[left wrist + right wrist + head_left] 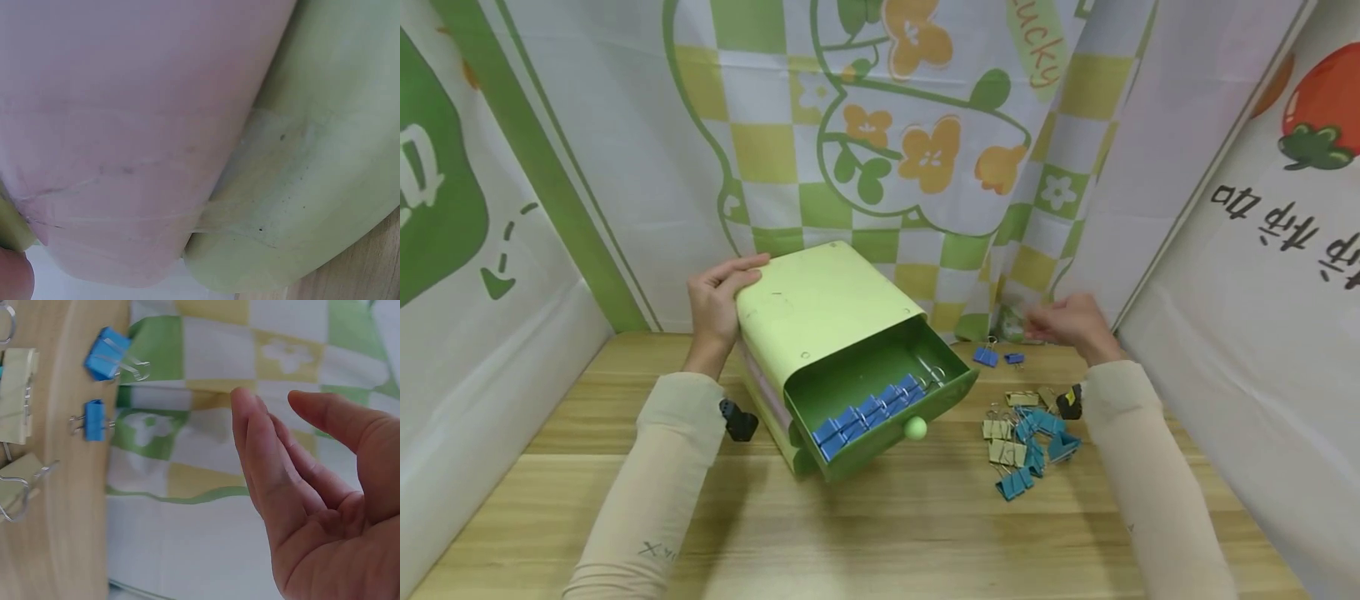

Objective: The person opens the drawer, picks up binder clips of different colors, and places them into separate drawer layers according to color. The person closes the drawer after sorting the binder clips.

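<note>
A small drawer unit (827, 300) with a pale yellow-green top stands angled on the table. My left hand (718, 300) grips its back left corner, digits over the top edge; the left wrist view shows a fingertip (14, 275) beside its pink middle tier (125, 156). The top drawer (887, 446), dark green with a round knob (915, 428), is pulled out and holds a row of blue binder clips (868, 414). My right hand (1071, 325) is in the air near the curtain, thumb apart from bent fingers, nothing between them. Two blue binder clips (107, 355) lie near it.
Right of the drawer unit lies a loose pile of teal binder clips (1037, 425) and yellow binder clips (1006, 452) on the wooden table (925, 533). A checked curtain (835, 200) hangs at the table's back edge, with white printed walls (1247, 333) at both sides.
</note>
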Available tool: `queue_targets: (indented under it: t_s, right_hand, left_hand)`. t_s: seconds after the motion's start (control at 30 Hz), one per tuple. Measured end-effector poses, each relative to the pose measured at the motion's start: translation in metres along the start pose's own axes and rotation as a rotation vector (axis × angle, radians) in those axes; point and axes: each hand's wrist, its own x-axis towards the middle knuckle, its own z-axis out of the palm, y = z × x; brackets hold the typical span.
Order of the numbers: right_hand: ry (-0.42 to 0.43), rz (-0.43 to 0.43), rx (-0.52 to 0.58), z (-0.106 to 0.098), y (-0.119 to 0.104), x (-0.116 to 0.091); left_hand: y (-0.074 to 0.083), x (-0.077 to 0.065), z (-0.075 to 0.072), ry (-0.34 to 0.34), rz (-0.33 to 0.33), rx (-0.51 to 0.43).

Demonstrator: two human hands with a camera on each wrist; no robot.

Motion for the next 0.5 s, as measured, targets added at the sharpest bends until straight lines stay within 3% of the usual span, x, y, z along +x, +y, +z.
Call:
queue_targets:
  t_s: [0.1, 0.33, 0.5]
  right_hand:
    - [0.045, 0.03, -0.034, 0.007, 0.008, 0.011]
    - [0.155, 0.089, -0.278, 0.023, 0.026, 0.031]
    - [0.183, 0.109, -0.308, 0.029, 0.042, 0.036]
  left_hand:
    - [0.001, 0.0, -0.002, 0.002, -0.005, -0.004]
    - [0.002, 0.001, -0.003, 0.015, -0.001, -0.012]
    - [0.001, 0.0, 0.001, -0.001, -0.006, -0.008]
